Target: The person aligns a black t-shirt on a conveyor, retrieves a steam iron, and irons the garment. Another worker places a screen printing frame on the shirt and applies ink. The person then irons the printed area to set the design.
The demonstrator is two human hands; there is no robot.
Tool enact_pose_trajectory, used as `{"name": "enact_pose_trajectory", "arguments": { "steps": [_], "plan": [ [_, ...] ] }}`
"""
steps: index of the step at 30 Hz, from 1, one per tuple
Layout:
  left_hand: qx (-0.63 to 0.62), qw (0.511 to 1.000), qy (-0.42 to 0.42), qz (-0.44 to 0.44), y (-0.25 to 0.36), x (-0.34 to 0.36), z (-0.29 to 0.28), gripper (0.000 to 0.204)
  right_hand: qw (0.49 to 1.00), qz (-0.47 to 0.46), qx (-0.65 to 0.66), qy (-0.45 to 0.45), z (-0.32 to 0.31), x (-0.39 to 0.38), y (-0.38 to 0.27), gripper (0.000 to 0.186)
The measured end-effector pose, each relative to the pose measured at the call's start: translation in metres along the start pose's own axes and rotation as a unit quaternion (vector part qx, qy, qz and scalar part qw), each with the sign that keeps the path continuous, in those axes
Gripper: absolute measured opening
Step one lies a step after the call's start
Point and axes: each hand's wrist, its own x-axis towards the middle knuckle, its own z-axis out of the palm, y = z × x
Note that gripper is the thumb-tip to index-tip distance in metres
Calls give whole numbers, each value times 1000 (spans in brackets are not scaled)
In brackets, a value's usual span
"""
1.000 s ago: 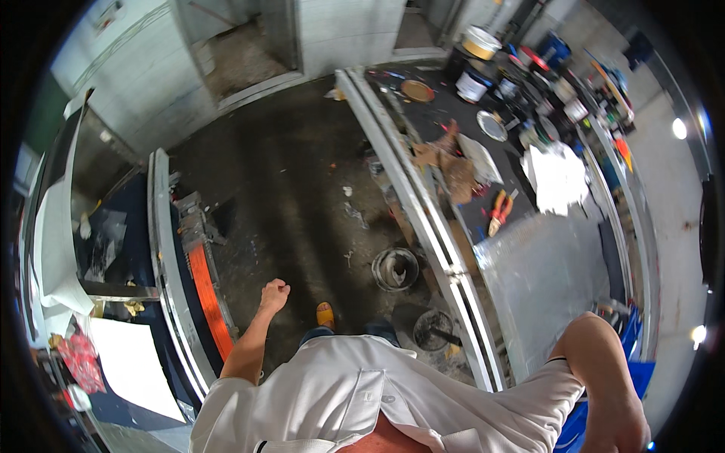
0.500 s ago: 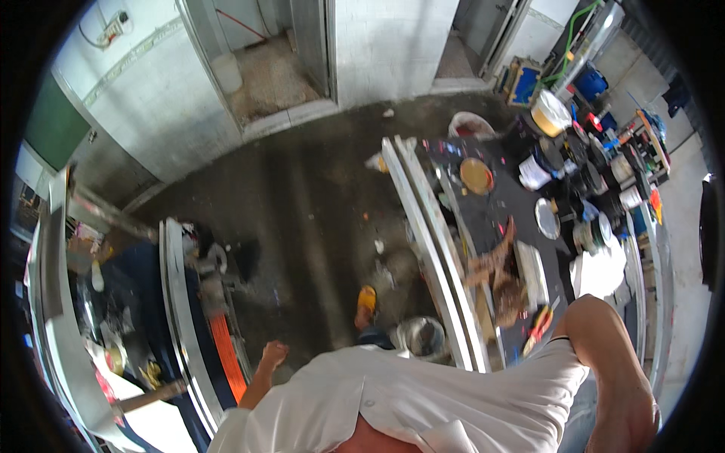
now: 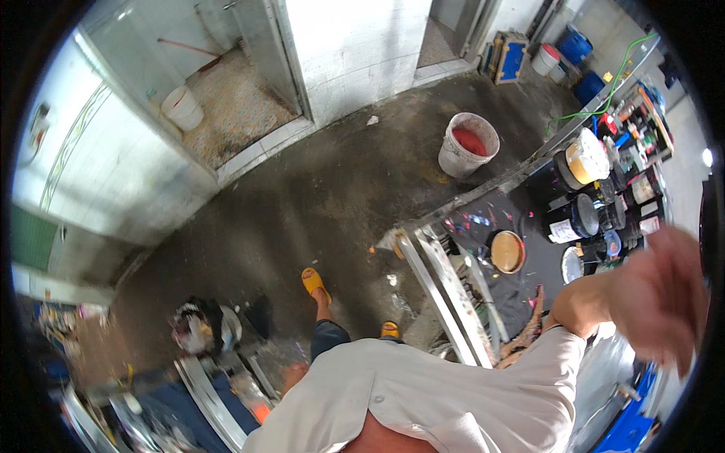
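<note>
My right hand (image 3: 658,294) is raised close at the right, in front of the shelf of tubs, and smeared by motion. Its fingers cannot be read, and I see nothing held in it. Low beside my body hangs my left hand (image 3: 294,374), mostly covered by the pale shirt, with its fingers unclear. Nearest to the left hand are long metal-edged frames (image 3: 210,404) at the lower left. Below my right forearm lies a dark worktop (image 3: 521,291) bearing a round tan lid or shallow tin (image 3: 507,251) and a black tub with a white label (image 3: 574,219).
A whitish bucket with red contents (image 3: 468,145) stands on the dark floor beyond the worktop. Long metal rails (image 3: 445,294) run along the worktop's left side. Rubbish (image 3: 200,325) is heaped on the floor at left. Two doorways open in the far tiled wall (image 3: 355,57).
My view has turned and shifted forward, with one foot stepping ahead. My right arm has swung up and outward from beside the worktop. The left hand has drawn in behind the shirt.
</note>
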Motion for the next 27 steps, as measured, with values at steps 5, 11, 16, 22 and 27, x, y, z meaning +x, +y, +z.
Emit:
{"name": "enact_pose_trajectory", "arguments": {
  "steps": [5,11,16,22,27],
  "plan": [
    [124,987,-86,58,71,107,-79,9,851,350,-200,-336,135,-89,49,23],
    [66,986,-119,99,309,293,-183,12,438,598,-135,-657,162,-208,99,38],
    [55,987,90,123,557,301,-145,11,307,675,-45,-669,204,-300,93,45],
    [147,972,-35,178,673,327,-80,10,262,724,71,-634,250,-408,128,49],
    [256,953,-77,144,688,356,-35,12,288,737,41,-609,292,-497,227,37]
  ]
}}
